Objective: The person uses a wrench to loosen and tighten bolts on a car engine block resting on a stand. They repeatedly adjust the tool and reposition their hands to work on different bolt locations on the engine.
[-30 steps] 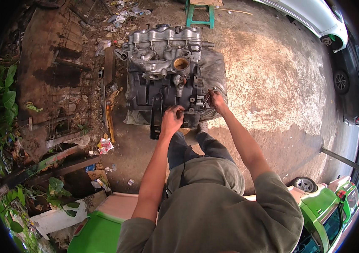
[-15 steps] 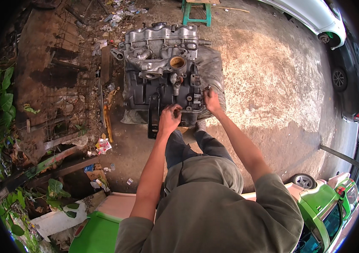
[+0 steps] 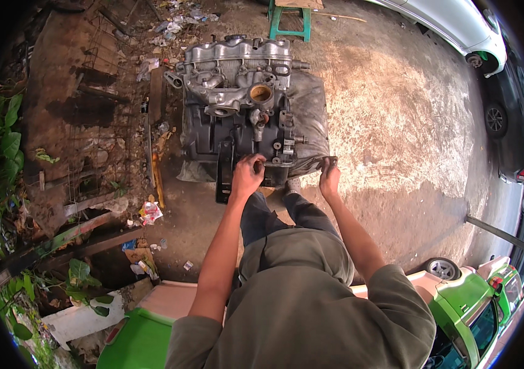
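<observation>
An engine (image 3: 234, 95) with a silvery upper part and a black lower block lies in front of me on a grey cover (image 3: 312, 101). My left hand (image 3: 249, 174) is at its near edge, just right of a black upright bracket (image 3: 224, 175). The fingers there are curled, and what they hold, if anything, is hidden. Out past the engine's near right corner, my right hand (image 3: 330, 175) is closed on the end of a slim dark bar, which looks like a tool handle. Its other end is hard to make out against the cover.
Beyond the engine stands a green stool (image 3: 291, 23). Litter and broken boards (image 3: 105, 104) lie along the left, with leafy plants at the rim. A white car (image 3: 458, 27) is parked far right, and a green car (image 3: 468, 301) is behind me on the right.
My right hand has swung outward to the right and nearer to me, away from the engine's side, keeping its grip. My left hand has stayed at the engine's near edge.
</observation>
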Demonstrator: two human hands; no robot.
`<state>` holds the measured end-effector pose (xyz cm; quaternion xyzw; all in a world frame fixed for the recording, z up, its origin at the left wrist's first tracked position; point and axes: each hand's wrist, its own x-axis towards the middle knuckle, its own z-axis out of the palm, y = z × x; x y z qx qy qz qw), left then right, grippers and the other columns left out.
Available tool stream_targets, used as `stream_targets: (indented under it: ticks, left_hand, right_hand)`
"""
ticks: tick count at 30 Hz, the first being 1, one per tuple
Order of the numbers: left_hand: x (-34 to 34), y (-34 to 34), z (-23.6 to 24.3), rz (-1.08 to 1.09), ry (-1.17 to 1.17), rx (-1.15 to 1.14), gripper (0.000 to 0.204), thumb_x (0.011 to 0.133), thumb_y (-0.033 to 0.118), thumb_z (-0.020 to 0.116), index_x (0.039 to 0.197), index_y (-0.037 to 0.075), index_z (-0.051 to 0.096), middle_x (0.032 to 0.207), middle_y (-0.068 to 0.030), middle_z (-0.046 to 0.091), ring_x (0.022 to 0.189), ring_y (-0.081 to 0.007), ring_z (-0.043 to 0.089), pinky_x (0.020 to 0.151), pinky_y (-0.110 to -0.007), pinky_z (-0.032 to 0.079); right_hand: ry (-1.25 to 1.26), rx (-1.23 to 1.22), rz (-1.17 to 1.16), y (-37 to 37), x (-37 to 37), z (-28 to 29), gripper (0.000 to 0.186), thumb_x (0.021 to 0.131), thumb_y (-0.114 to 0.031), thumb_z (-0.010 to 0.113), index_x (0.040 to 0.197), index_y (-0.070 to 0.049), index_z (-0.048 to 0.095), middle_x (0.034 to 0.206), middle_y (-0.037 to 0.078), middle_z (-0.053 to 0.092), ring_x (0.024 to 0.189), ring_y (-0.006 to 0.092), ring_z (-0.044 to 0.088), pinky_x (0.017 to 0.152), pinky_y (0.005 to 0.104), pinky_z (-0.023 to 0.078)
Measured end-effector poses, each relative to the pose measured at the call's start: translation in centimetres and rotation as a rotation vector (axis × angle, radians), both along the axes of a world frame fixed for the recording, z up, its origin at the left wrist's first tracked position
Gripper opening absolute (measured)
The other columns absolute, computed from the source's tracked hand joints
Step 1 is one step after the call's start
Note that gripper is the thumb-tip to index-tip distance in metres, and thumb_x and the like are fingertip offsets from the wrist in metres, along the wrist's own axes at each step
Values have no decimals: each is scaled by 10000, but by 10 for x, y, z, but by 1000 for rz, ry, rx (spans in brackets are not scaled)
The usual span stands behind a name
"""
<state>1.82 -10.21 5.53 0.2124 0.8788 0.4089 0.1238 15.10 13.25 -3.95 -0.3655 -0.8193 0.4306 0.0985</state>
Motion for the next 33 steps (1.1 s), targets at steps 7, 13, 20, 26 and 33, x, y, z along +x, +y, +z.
stream_targets:
  ticks: [7,13,20,26,33]
  left_hand:
    - [0,0,-2,-7,-11,-38,171,794,29,626,960,36,667,925,-160,670,896,-348,637,791,-425,506]
    - [0,1,0,8,24,-44,168,792,1,636,955,15,670,917,-148,685,882,-308,659,795,-390,517]
    - [1,1,2,9,-1,-35,183,781,-7,640,959,18,673,869,-142,671,824,-283,655,773,-377,516]
    - [1,2,2,15,-10,-29,183,785,-7,633,962,12,674,875,-149,672,826,-291,657,771,-382,515]
    - [1,0,0,15,7,-9,174,786,-14,632,954,7,670,886,-151,675,839,-295,658,767,-385,512]
  right_hand:
    - [129,-424,28,22,-65,0,382,1049,-290,454,872,27,572,593,109,578,504,172,541,507,353,424]
    - [-35,-731,113,21,-107,-30,382,1005,-343,513,803,-25,581,577,85,582,475,163,509,461,326,386]
    - [-180,-771,225,24,-138,-22,323,964,-256,531,788,10,579,619,116,605,434,217,529,384,377,375]
    - [140,253,346,1,-124,-20,305,969,-225,510,943,74,561,792,295,627,674,471,606,563,495,468]
    - [183,-51,416,-44,-32,37,165,974,-75,509,1085,46,526,939,291,595,882,487,570,779,534,445]
